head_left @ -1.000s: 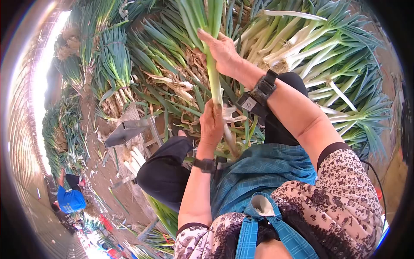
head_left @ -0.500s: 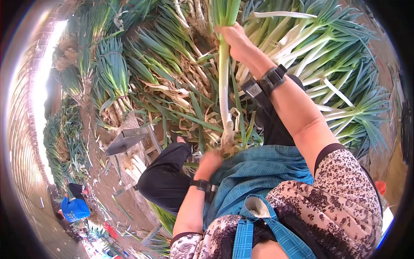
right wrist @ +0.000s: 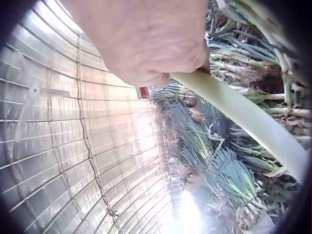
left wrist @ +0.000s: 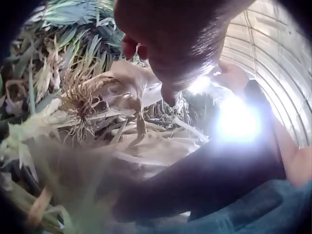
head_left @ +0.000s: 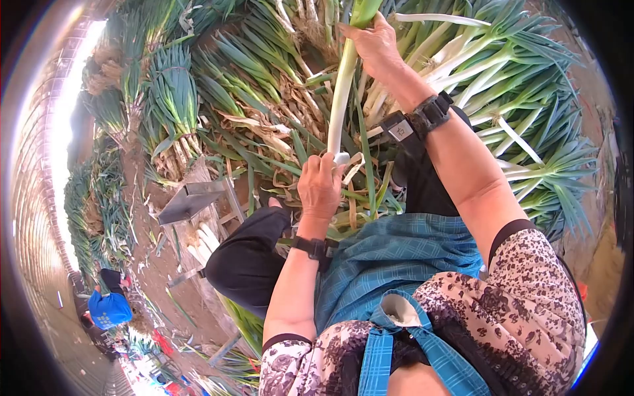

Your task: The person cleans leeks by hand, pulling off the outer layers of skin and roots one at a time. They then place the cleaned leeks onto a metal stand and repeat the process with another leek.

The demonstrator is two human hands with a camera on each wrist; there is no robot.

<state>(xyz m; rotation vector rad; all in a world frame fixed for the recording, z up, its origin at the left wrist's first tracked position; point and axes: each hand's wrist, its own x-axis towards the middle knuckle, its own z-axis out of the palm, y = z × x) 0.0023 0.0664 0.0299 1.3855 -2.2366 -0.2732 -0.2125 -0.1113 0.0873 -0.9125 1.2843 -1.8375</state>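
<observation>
- White shading into green, one thick leek (head_left: 343, 92) is slanting between the two hands, its leafy end pointing away from the body.
- The right hand (head_left: 376, 49) is gripping it high up, fingers and thumb closing round the stem just where the green begins.
- The left hand (head_left: 320, 188) is clasping the lower end, its fingers curling over the white part; the two hands are staying well apart.
- Stringy roots (left wrist: 80, 100) and papery tan husk (left wrist: 131, 80) are showing near the left hand in the left wrist view.
- To the right, a heap of white-stemmed leeks (head_left: 462, 79) is fanning out.
- Ahead and to the left, leeks with dry, brownish leaves (head_left: 264, 132) are lying on the ground, near a tied bundle (head_left: 173, 99).
- A blue checked apron (head_left: 409, 254) is covering the lap.
- A person in a blue shirt (head_left: 109, 310) is appearing at far left.
</observation>
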